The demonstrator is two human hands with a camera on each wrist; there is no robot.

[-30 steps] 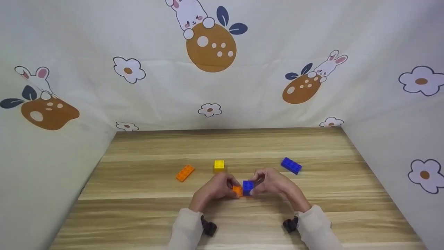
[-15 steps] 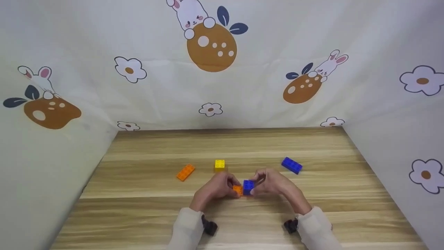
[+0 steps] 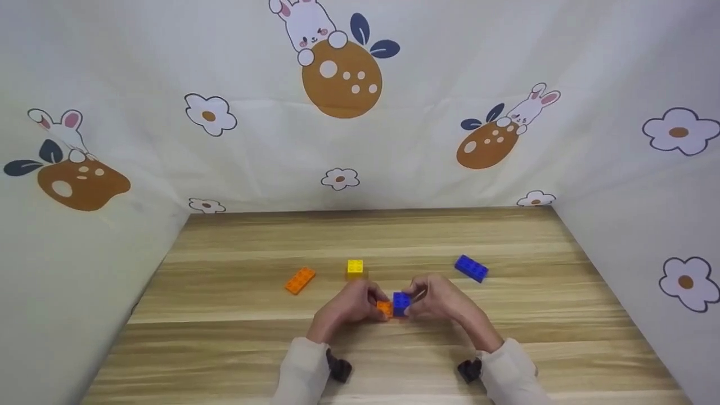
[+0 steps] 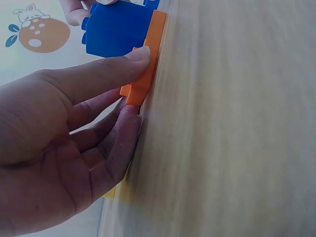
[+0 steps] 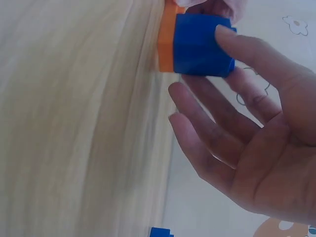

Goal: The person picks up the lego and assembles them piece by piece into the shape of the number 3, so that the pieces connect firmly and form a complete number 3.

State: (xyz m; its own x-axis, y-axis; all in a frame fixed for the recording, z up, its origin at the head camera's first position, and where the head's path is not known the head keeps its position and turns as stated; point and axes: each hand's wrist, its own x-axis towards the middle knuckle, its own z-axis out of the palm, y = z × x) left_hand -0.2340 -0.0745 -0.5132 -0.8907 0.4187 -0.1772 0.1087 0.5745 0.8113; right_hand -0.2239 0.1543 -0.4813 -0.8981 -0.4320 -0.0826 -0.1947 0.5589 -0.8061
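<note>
Between the two hands, a thin orange building brick (image 4: 153,54) lies flat on the wooden table. My left hand (image 3: 354,302) pinches its left end between thumb and fingers. A taller blue brick (image 3: 401,302), studs up, stands on the right end of the orange one. My right hand (image 3: 441,298) holds that blue brick, the thumb on its near side and a finger behind it. In the right wrist view the other fingers spread below the blue brick (image 5: 202,45). The orange and blue bricks touch; whether they are fully pressed together I cannot tell.
Behind the left hand stands a yellow square brick (image 3: 355,269). A second thin orange brick (image 3: 300,280) lies further left, and a long blue brick (image 3: 471,268) lies back right. A printed cloth (image 3: 270,152) hangs around the table's back and sides.
</note>
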